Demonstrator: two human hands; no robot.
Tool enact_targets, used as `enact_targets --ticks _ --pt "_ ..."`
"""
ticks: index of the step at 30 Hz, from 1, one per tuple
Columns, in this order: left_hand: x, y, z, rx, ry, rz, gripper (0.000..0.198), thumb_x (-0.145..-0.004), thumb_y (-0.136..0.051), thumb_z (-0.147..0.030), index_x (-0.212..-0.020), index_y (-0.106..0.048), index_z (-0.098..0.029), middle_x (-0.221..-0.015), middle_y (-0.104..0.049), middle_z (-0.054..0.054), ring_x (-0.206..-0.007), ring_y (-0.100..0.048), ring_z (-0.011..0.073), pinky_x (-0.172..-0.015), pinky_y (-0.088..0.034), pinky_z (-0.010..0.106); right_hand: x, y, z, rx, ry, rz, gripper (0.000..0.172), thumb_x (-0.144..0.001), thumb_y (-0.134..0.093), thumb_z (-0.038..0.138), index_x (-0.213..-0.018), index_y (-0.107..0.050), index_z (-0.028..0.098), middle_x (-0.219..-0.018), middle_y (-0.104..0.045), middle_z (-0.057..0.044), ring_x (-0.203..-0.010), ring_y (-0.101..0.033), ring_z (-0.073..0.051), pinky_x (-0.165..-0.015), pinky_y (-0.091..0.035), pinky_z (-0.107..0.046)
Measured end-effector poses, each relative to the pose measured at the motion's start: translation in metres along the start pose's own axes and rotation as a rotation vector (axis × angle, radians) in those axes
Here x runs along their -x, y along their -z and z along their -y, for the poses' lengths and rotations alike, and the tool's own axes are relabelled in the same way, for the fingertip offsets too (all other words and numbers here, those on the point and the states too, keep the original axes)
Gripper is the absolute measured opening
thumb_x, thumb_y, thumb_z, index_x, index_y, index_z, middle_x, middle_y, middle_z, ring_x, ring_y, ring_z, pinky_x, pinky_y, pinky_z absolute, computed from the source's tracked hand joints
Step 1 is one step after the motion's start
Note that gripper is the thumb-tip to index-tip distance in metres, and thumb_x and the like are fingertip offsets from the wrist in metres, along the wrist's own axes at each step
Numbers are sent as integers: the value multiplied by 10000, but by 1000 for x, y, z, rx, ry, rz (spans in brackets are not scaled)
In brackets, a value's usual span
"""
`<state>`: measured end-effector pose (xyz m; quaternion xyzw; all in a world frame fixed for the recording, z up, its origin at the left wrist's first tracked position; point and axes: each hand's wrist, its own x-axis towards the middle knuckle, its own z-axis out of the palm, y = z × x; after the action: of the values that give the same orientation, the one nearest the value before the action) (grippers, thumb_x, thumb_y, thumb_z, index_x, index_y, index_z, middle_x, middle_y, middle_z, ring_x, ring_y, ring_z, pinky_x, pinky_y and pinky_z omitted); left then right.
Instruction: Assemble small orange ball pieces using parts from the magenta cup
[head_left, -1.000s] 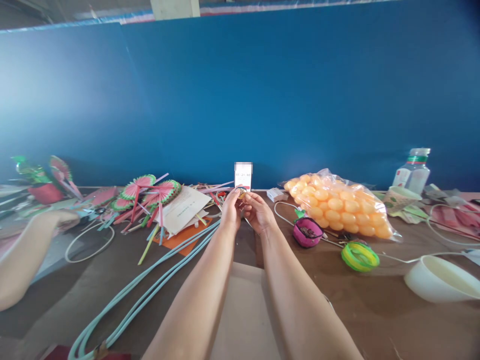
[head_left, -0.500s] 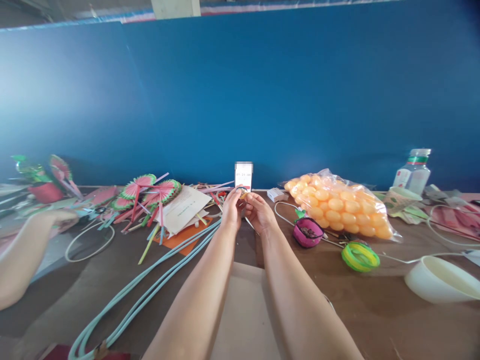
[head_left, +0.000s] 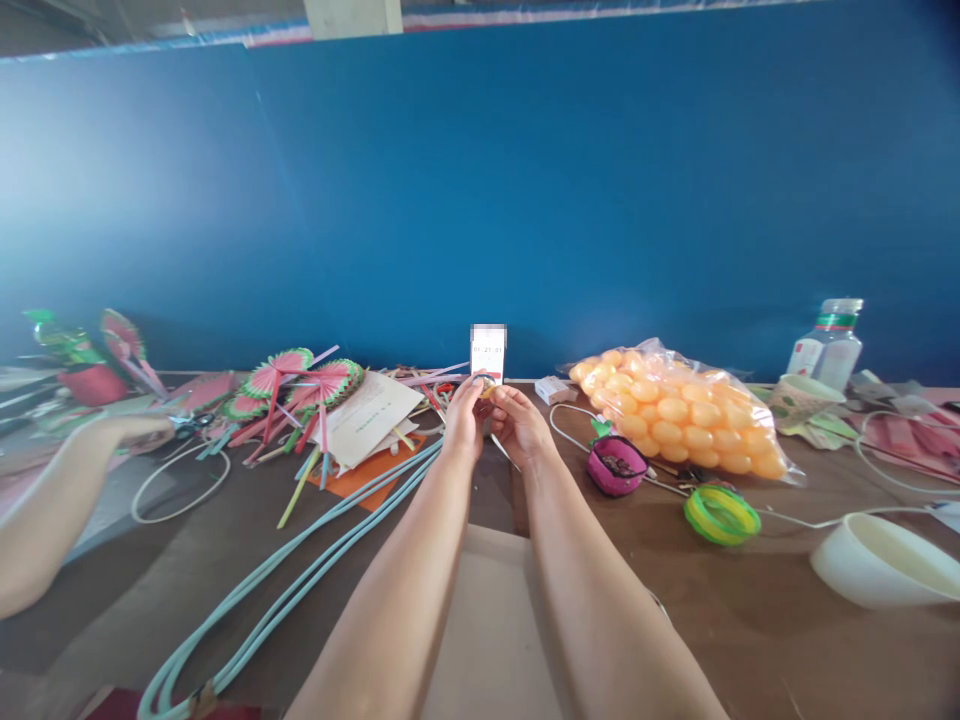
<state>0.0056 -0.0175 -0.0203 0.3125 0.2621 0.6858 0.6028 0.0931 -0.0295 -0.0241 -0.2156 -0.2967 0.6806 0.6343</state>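
Both my arms reach straight forward over the table, and the hands meet at the fingertips. Between them is a small roundish thing, dark on top with a yellowish edge [head_left: 487, 382]; its kind is too small to tell. My left hand [head_left: 465, 420] pinches it from the left, and my right hand [head_left: 520, 428] has its thumb and fingers closed on the other side. Directly behind the fingertips stands a phone [head_left: 488, 350] with a timer on its white screen. A thin white stick or cord [head_left: 504, 453] slants below my right hand; I cannot tell whether it is held.
On the left lie watermelon-patterned paper fans [head_left: 328, 385], papers [head_left: 371, 420] and pale blue tubing [head_left: 300, 565]. To the right are a bag of orange balls [head_left: 686, 415], a magenta pouch [head_left: 616, 468], green-yellow rings [head_left: 721, 515] and a white bowl [head_left: 881, 570]. Another person's arm [head_left: 56, 505] reaches in.
My hands stay almost in place on the small thing. The other person's hand at the left has moved a little to the right, with scissors-like metal now at it. The phone's timer has advanced.
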Motion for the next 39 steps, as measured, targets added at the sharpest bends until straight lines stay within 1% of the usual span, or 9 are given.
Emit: enact_targets --ticks 8,14,19,25,33,39 --pt "0 1 2 -9 -23 30 363 -688 -747 -376 -991 -685 -186 -867 -683 46 -744 -626 140 -626 -448 227 -1 1 0 5 8 -14 281 -602 -860 253 -779 -653 184 -692 -610 53 -489 -440 -16 -409 -381 -119" --pt "-2 3 4 -1 -31 41 346 -695 -744 -394 -963 -688 -181 -868 -683 46 -745 -626 137 -604 -442 214 -1 0 -1 -12 7 -20 316 -571 -879 256 -786 -663 172 -677 -607 57 -490 -445 -9 -413 -383 -108" --pt "-2 3 4 2 -24 35 337 -702 -741 -387 -952 -683 -167 -867 -676 45 -722 -611 123 -601 -433 209 -2 1 -2 17 8 -12 294 -583 -873 258 -775 -669 172 -625 -589 59 -482 -443 -16 -413 -385 -112" --pt "-2 2 3 -7 -21 31 335 -689 -746 -388 -940 -680 -176 -843 -669 37 -704 -605 123 -597 -427 217 -1 0 -2 15 21 -10 277 -602 -857 257 -783 -661 183 -666 -606 53 -478 -437 -21 -404 -380 -122" --pt "-2 2 3 0 -21 29 315 -680 -751 -379 -907 -676 -174 -833 -664 34 -690 -602 120 -592 -428 221 -2 0 -1 19 18 -25 274 -597 -852 251 -779 -657 187 -655 -598 54 -475 -429 -24 -402 -377 -127" --pt "0 1 2 -6 -31 26 310 -683 -753 -379 -897 -676 -168 -824 -662 32 -693 -601 121 -617 -441 226 0 -2 0 41 31 -41 283 -582 -855 267 -755 -653 172 -610 -556 55 -485 -421 -27 -413 -380 -124"
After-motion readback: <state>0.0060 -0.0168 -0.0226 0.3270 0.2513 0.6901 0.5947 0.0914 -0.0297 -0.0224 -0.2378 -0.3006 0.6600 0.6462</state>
